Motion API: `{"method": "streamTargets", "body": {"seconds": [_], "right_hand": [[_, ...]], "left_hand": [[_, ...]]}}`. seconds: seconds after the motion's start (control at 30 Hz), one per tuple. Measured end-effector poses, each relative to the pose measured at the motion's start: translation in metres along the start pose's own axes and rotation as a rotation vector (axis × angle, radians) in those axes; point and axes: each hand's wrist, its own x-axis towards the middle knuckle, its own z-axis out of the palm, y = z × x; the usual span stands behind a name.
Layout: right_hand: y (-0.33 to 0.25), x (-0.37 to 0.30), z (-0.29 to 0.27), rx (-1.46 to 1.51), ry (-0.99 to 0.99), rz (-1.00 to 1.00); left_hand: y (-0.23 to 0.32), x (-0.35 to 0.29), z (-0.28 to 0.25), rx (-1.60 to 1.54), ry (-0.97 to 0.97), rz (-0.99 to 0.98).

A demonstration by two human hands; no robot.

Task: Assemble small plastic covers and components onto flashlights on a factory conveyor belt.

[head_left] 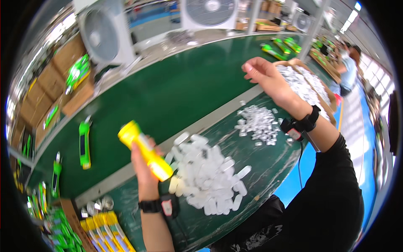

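Observation:
My left hand (pixel 143 168) is closed around a yellow flashlight (pixel 145 149), held tilted over the near edge of the green belt. Its wider dark-tipped end points up and left. Just right of that hand lies a pile of frosted, translucent oval plastic pieces (pixel 208 176). My right hand (pixel 266 77) is raised over the belt, its thumb and fingers curled together. Whatever they may hold is hidden. Below my right wrist is a heap of small whitish pieces (pixel 258 124). Open cartons of white parts (pixel 300 84) stand beside my right forearm.
Green lights (pixel 85 145) lie on the conveyor belt (pixel 180 92); several more lie at its far right (pixel 275 50). Yellow flashlights (pixel 107 231) line up at lower left, near clear round caps (pixel 100 204). Large fans (pixel 100 35) stand behind the belt. Another person (pixel 348 67) sits far right.

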Motion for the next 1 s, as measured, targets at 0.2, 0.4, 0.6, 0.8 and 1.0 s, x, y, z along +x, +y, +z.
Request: {"method": "streamTargets", "body": {"seconds": [0.2, 0.4, 0.6, 0.8, 1.0], "right_hand": [[0.111, -0.060, -0.244, -1.105, 0.345, 0.043], [0.162, -0.137, -0.364, -0.538, 0.413, 0.757], [0.220, -0.113, -0.431, -0.826, 0.101, 0.285], [0.200, -0.076, -0.414, -0.902, -0.177, 0.625], [0.227, -0.029, -0.407, -1.000, -0.321, 0.598]], "left_hand": [[0.002, -0.005, 0.015, 0.103, 0.014, 0.001], [-0.006, -0.006, 0.016, 0.242, 0.051, -0.011], [-0.005, -0.001, 0.015, 0.296, 0.152, -0.025], [0.002, 0.046, 0.080, 0.739, -0.003, -0.147], [-0.004, 0.101, 0.100, 1.091, 0.007, -0.101]]}}
